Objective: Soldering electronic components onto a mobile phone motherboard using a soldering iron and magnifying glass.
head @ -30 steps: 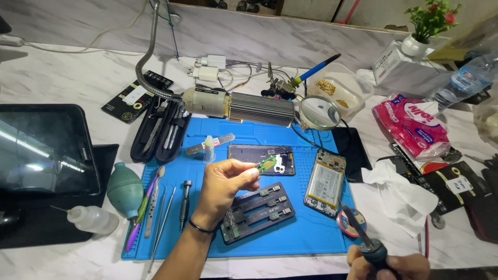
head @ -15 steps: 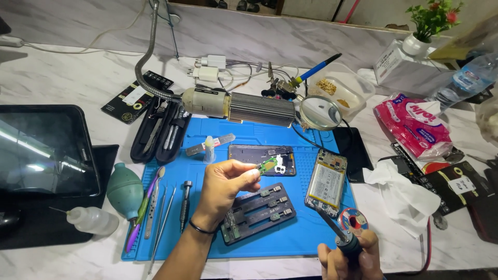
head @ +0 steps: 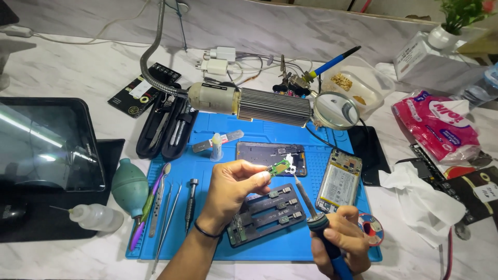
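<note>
While the left hand (head: 231, 186) is raised above the blue repair mat (head: 207, 171), a small green circuit board (head: 279, 167) is pinched between its thumb and fingertips, the grip being closed on the board's left end. The board is held in the air just above the lower edge of the opened phone back housing (head: 270, 154), which lies flat at the centre of the mat. The right hand (head: 340, 241) is seen at 5 o'clock from the board, closed around the blue handle of a soldering iron (head: 317, 220); the iron is tilted, and its metal tip is directed toward 11 o'clock and is brought just beside the right end of the board, though contact cannot be confirmed. A dark board-holding fixture (head: 267, 212) is lying on the mat directly below the left hand, at 6 o'clock from the board. A phone frame with exposed battery (head: 340, 179) is placed at 3 o'clock from the board, and a small solder reel (head: 372, 228) is noted just right of the right hand. Tweezers and a screwdriver (head: 174, 207) are laid out at 9 o'clock on the mat, with a green air blower (head: 129, 184) beyond its left edge. A ribbed metal lamp head (head: 249, 102) and a magnifying lens (head: 336, 110) are recorded at 12 o'clock.
</note>
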